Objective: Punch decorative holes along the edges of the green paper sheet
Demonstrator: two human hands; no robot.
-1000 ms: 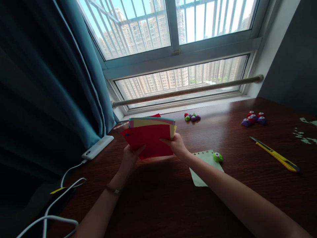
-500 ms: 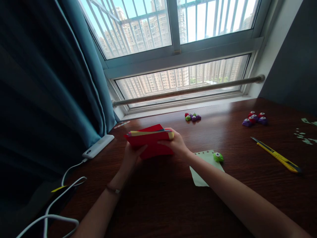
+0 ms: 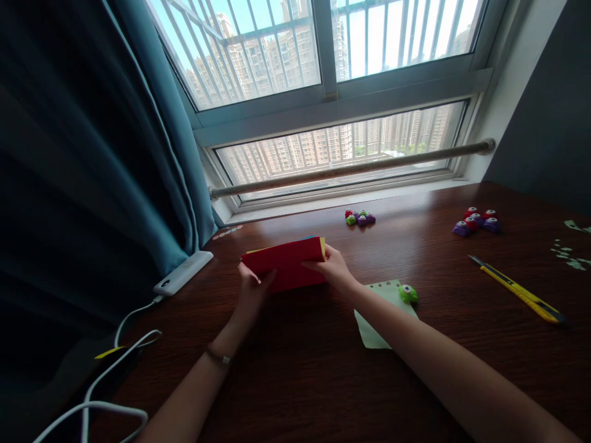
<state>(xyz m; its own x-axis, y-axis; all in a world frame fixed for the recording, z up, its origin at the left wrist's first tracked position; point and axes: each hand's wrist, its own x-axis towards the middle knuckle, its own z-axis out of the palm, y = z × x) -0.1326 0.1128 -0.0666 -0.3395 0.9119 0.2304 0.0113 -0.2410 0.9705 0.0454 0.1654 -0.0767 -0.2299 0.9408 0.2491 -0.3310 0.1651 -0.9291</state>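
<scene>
Between my hands, a stack of coloured paper (image 3: pixel 290 263) is held tilted up above the table, its red sheet facing me. Thin yellow and blue edges show along the top. My left hand (image 3: pixel 253 286) grips the lower left corner, thumb on the front and the fingers mostly behind. At the right end my right hand (image 3: pixel 333 266) pinches the stack, thumb across the red face. Under my right forearm lies a pale green sheet (image 3: pixel 373 329) with a torn, holed top edge. A small green toy with one eye (image 3: pixel 408 294) rests on that sheet's right corner.
A yellow utility knife (image 3: pixel 519 289), blade showing, lies at the right. Small eyed toys stand in two clusters, one near the window (image 3: pixel 360 218), another at the back right (image 3: pixel 476 221). Paper scraps (image 3: pixel 570 255) lie far right. A white power strip (image 3: pixel 183 274) with its cable sits left.
The paper stack has turned more upright and shifted slightly right, so its red front now covers most of the coloured edges. Both hands keep their hold.
</scene>
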